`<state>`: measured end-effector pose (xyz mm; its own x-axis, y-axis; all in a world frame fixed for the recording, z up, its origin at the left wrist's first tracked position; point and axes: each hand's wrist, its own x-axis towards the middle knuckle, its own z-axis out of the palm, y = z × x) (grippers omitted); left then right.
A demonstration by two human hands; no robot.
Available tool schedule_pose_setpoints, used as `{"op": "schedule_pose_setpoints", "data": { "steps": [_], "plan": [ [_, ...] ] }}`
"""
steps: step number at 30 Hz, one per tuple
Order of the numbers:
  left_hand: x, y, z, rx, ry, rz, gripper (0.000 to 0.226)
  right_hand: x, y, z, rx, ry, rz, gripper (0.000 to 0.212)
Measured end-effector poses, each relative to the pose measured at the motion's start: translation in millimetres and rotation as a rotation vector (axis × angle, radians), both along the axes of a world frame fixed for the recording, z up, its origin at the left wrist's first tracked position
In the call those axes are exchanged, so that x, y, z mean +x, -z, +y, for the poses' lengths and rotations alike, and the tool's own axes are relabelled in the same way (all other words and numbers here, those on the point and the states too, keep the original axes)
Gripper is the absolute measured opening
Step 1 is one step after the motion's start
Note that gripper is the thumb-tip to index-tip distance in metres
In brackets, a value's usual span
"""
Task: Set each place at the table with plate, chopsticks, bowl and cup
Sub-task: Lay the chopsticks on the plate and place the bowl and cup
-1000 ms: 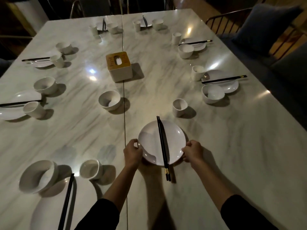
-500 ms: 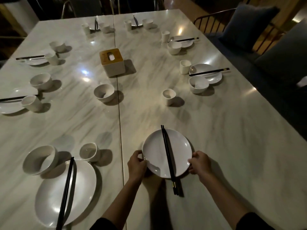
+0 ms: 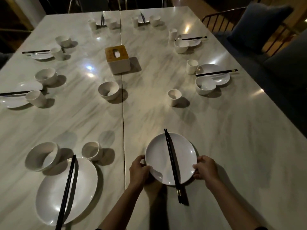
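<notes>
- While both hands hold it, the plate (image 3: 157, 156) sits at lower centre of the frame, just right of the seam (image 3: 123, 117) that splits the marble table (image 3: 235, 138). We cannot tell whether it rests flat or is raised slightly.
- We note the left hand (image 3: 138, 170) curled round the plate's left rim, thumb on top of the edge.
- The right hand (image 3: 206, 170) grips the right rim the same way, fingers tucked under and thumb on the edge.
- Black chopsticks (image 3: 171, 161) lie across the plate from top to bottom. Their tips reach past the far rim, and the gold-banded ends overhang the near rim towards the bottom of the frame.
- A loose bowl (image 3: 108, 90) stands mid-frame, just left of the seam.
- A loose cup (image 3: 173, 97) stands to the bowl's right, above the held plate. Both are well apart from the plate.
- At lower left we log a large plate (image 3: 53, 196) with a second pair of chopsticks (image 3: 67, 191) across it. A near bowl (image 3: 41, 156) stands at its upper-left rim and a near cup (image 3: 91, 150) at its upper rim.
- More white plates, bowls and cups with black chopsticks line the left edge, the top and the right side of the frame.
- A tissue box (image 3: 118, 58) with a wooden top stands at upper centre, on the seam.
- A dark cushion (image 3: 259, 25) leans on a chair at upper right.
</notes>
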<state>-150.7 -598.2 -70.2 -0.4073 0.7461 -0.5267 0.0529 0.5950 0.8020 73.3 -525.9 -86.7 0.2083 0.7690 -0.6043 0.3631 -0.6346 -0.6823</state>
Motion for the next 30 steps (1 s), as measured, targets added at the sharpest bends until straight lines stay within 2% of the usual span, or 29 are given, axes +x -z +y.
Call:
{"op": "schedule_pose_setpoints", "data": {
  "steps": [4, 8, 15, 18, 24, 30],
  "plan": [
    [-13.9, -6.3, 10.6, -0.009, 0.005, 0.055, 0.035, 5.1, -1.6, 20.9, -0.042, -0.026, 0.051, 0.020],
    [-53.6, -8.3, 64.6, 0.048, -0.115, 0.107, 0.036, -10.6, -21.5, 82.1, 0.026, -0.026, 0.050, 0.032],
    [-159.3, 7.8, 211.8, 0.079, -0.365, 0.183, 0.072, -92.3, -53.6, 203.8, 0.380, -0.235, -0.071, 0.084],
    [-200.0, 13.5, 257.5, 0.083, -0.529, 0.179, 0.085, -121.7, -44.9, 234.3, 0.413, -0.311, -0.161, 0.098],
    [-231.8, 16.1, 290.9, 0.043, -0.731, -0.010, 0.069, -117.7, -43.2, 250.2, 0.461, -0.382, -0.252, 0.071],
    [-217.0, -3.7, 283.1, 0.013, -0.776, -0.150, 0.072, -87.9, -53.1, 246.6, 0.420, -0.603, -0.294, 0.065]
  ]
}}
